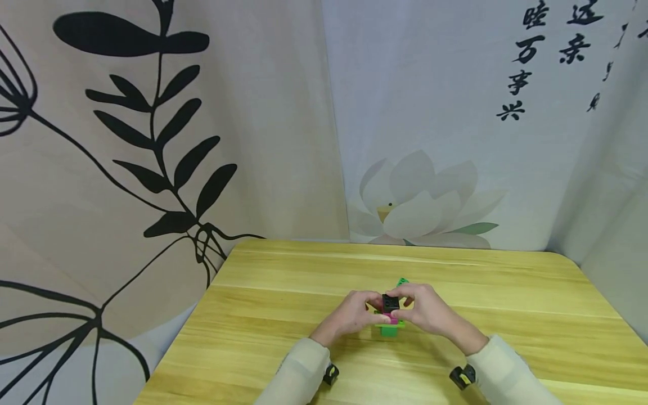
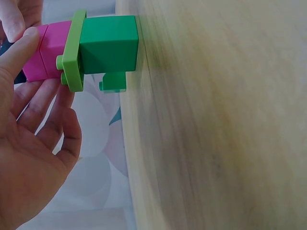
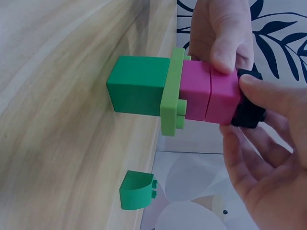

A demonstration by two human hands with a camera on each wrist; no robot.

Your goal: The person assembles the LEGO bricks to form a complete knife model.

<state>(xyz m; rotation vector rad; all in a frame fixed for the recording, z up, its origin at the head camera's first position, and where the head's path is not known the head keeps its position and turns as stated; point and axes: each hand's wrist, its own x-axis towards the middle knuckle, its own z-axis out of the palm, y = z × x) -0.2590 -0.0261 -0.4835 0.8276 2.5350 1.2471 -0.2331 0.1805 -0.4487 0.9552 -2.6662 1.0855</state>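
A small tower of toy building bricks stands on the table between both hands. A large green brick (image 3: 136, 88) forms its base, topped by a lime plate (image 3: 169, 108) with studs showing. Two magenta bricks (image 3: 195, 91) sit stacked above the plate, and a black brick (image 1: 390, 303) caps them. My left hand (image 1: 356, 312) pinches the upper magenta brick, its thumb on one side. With thumb and fingers, my right hand (image 1: 427, 309) grips the black brick at the top; its fingertips lie near the magenta-black seam. The black brick is mostly hidden in the left wrist view.
Behind the tower, a separate green brick (image 3: 136, 194) with a curved side rests on the wooden table (image 1: 283, 275). Printed curtains (image 1: 283, 124) hang beyond the table's far edge and along the left and right.
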